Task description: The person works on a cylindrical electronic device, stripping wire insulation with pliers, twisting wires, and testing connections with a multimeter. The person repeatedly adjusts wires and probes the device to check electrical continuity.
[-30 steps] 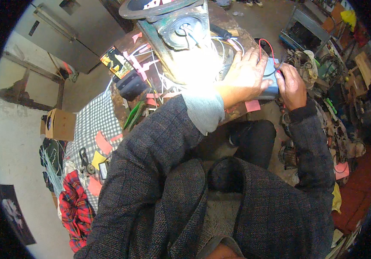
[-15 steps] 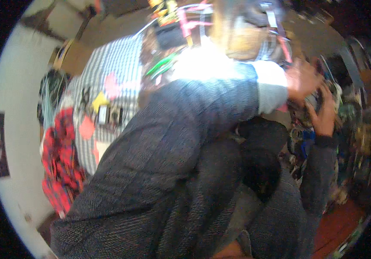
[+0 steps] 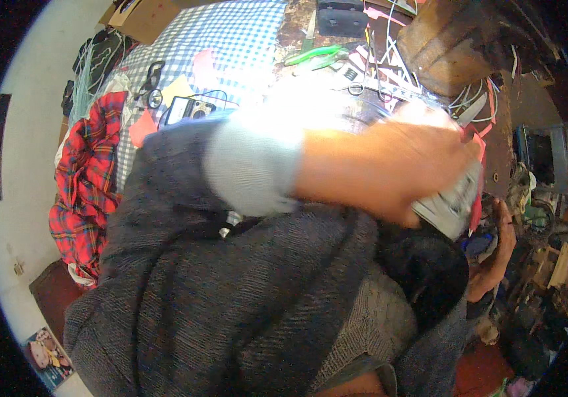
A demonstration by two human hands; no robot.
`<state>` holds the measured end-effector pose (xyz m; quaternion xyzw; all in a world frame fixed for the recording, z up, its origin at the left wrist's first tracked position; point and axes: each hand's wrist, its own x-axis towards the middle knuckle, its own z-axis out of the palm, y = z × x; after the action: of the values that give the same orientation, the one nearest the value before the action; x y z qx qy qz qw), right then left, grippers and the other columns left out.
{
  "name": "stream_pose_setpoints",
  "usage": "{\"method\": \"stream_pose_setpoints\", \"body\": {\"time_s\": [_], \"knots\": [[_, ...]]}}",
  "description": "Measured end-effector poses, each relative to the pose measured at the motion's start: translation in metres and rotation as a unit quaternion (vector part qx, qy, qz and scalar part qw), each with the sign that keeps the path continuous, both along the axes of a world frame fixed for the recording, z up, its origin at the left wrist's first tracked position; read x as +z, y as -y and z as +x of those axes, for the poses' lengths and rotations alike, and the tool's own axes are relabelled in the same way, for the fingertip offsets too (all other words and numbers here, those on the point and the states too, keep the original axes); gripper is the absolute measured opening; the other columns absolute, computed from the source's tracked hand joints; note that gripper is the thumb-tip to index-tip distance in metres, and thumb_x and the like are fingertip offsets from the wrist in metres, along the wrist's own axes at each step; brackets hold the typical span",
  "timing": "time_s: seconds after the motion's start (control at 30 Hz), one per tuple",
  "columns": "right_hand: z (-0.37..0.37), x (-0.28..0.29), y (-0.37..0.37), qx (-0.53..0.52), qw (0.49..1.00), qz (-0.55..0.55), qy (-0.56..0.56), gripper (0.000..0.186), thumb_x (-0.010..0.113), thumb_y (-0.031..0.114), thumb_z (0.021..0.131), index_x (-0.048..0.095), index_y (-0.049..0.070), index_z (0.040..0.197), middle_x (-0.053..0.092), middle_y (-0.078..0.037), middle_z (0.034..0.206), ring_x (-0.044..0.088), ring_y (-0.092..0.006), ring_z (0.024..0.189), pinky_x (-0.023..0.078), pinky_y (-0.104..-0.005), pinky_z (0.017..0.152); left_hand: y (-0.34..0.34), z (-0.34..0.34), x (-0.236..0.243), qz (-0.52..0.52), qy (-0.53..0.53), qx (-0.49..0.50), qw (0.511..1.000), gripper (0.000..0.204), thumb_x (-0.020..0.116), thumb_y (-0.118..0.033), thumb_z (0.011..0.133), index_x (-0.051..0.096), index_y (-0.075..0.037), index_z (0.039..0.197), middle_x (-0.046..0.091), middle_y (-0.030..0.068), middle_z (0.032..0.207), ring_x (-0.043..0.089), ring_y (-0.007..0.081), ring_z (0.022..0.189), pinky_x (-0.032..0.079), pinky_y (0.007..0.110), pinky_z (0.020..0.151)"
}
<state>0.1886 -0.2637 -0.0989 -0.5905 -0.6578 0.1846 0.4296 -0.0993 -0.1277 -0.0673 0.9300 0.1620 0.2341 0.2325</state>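
My left hand (image 3: 406, 169), reaching across from the left and smeared by motion, is closed on a flat grey object (image 3: 452, 208) whose kind I cannot make out. Just beyond its fingers is a pinkish-red strip (image 3: 477, 192). My right hand (image 3: 495, 255) lies lower right, by the wooden table's edge, its visible fingers stretched upward and apart from the grey object; part of it is hidden. Scissors (image 3: 357, 88) and green-handled pliers (image 3: 317, 57) lie on the table beyond my left forearm. A bright glare covers the area beside that forearm.
A blue-and-white checked cloth (image 3: 231, 40) at the far left bears a multimeter (image 3: 190, 109) and pink paper pieces (image 3: 203, 66). Red plaid fabric (image 3: 92, 178) hangs at the left. A brown wooden piece (image 3: 452, 46) stands far right, with white cables nearby. Clutter (image 3: 548, 225) fills the right side.
My view has shifted to the right. My left hand has come nearer and now shows the grey object in its grip. My right hand has dropped lower, away from the left.
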Motion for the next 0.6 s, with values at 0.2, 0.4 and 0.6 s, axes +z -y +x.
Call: {"method": "stream_pose_setpoints", "body": {"time_s": [0.2, 0.4, 0.6], "knots": [[-0.013, 0.020, -0.016, 0.072, 0.969, 0.053, 0.230, 0.069, 0.079, 0.031, 0.092, 0.053, -0.002, 0.147, 0.058, -0.024, 0.149, 0.058, -0.0404, 0.134, 0.044, -0.0479, 0.115, -0.034, -0.154, 0.030, 0.035, -0.073, 0.198, 0.977, 0.103, 0.090, -0.034, 0.072, 0.043, 0.001, 0.155, 0.057, 0.0240, 0.147, 0.057, 0.0355, 0.135, 0.045, 0.044, 0.113], [-0.036, 0.004, -0.039, 0.057, 0.969, 0.003, 0.239, 0.057, 0.078, 0.014, 0.089, 0.058, 0.001, 0.141, 0.062, -0.023, 0.139, 0.061, -0.0403, 0.129, 0.049, -0.0443, 0.109, -0.135, -0.305, -0.015, -0.024, -0.038, 0.433, 0.900, 0.104, 0.091, -0.046, 0.073, 0.045, 0.006, 0.151, 0.058, 0.0307, 0.147, 0.060, 0.0324, 0.135, 0.044, 0.041, 0.114], [-0.038, -0.010, -0.045, 0.032, 0.951, -0.069, 0.299, 0.046, 0.078, 0.017, 0.089, 0.065, 0.002, 0.131, 0.064, -0.023, 0.133, 0.062, -0.0414, 0.125, 0.050, -0.0452, 0.107, -0.243, -0.444, -0.163, 0.192, -0.215, 0.604, 0.743, 0.108, 0.086, -0.066, 0.071, 0.050, 0.003, 0.146, 0.065, 0.0302, 0.136, 0.063, 0.0464, 0.126, 0.050, 0.050, 0.104]]}}
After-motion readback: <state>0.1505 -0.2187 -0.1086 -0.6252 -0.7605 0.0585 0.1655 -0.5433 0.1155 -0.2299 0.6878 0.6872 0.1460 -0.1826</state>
